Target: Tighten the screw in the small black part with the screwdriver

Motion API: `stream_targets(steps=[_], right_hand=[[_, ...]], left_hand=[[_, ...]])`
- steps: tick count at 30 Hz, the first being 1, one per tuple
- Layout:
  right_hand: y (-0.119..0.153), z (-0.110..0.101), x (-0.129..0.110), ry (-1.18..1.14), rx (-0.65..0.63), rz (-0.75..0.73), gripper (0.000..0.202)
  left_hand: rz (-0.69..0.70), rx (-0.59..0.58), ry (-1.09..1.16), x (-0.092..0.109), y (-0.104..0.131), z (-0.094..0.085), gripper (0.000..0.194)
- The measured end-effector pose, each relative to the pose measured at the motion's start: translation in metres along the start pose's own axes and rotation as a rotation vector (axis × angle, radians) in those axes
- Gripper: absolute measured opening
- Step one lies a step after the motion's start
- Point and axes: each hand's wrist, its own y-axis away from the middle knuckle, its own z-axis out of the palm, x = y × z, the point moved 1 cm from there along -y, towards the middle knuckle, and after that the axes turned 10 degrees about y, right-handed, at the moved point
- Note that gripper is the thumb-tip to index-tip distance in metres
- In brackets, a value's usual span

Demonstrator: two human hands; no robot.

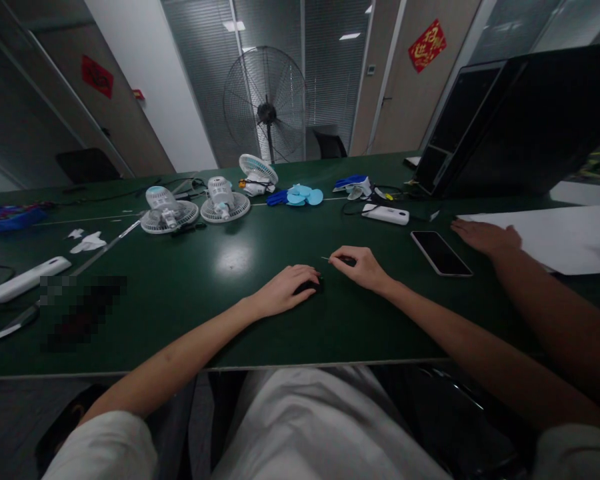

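A slim, thin-shafted tool, apparently a screwdriver (pixel 349 261), sits clamped in the curled fingers of the right hand (pixel 364 268) above a green tabletop (pixel 260 340), its long axis running roughly sideways and its tip pointing toward the left hand (pixel 287 290). The left fingers close around a small black piece (pixel 306 287), its identity hidden by the grip; it lies left of the right fingertips and closer to the wearer's body, with a gap between piece and tip. A smartphone (pixel 441 253) rests to the right of the right fingers, its dark screen showing no readable brand. Far beyond them, a red diamond-shaped sign (pixel 427 46) carries gold Chinese characters, too stylised to read with certainty; no other label is legible.
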Motion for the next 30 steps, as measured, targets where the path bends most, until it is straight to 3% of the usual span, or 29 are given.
stream_targets(steps=[4,7,10,14,17,20,26,30], right_hand=[[0.0,-0.001,0.0,0.002,-0.014,-0.001,0.024],[0.0,-0.004,-0.001,-0.013,-0.039,0.009,0.025],[0.001,-0.006,0.0,-0.036,-0.085,0.014,0.026],[0.002,-0.005,0.002,-0.051,-0.118,0.009,0.026],[0.002,-0.003,0.003,-0.044,-0.119,0.01,0.026],[0.002,-0.002,0.003,-0.03,-0.119,0.011,0.027],[0.002,-0.002,0.003,-0.031,-0.127,0.01,0.026],[0.001,-0.003,0.002,-0.041,-0.146,0.012,0.026]], left_hand=[[-0.019,-0.051,-0.049,-0.003,0.004,-0.006,0.026],[-0.089,-0.012,-0.139,-0.02,0.023,-0.032,0.029],[-0.237,0.084,-0.244,-0.049,0.063,-0.077,0.037],[-0.463,0.264,-0.317,-0.088,0.137,-0.14,0.05],[-0.563,0.374,-0.305,-0.105,0.179,-0.169,0.058],[-0.595,0.404,-0.312,-0.109,0.19,-0.176,0.058],[-0.564,0.363,-0.402,-0.106,0.173,-0.166,0.05],[-0.515,0.381,-0.429,-0.111,0.173,-0.165,0.048]])
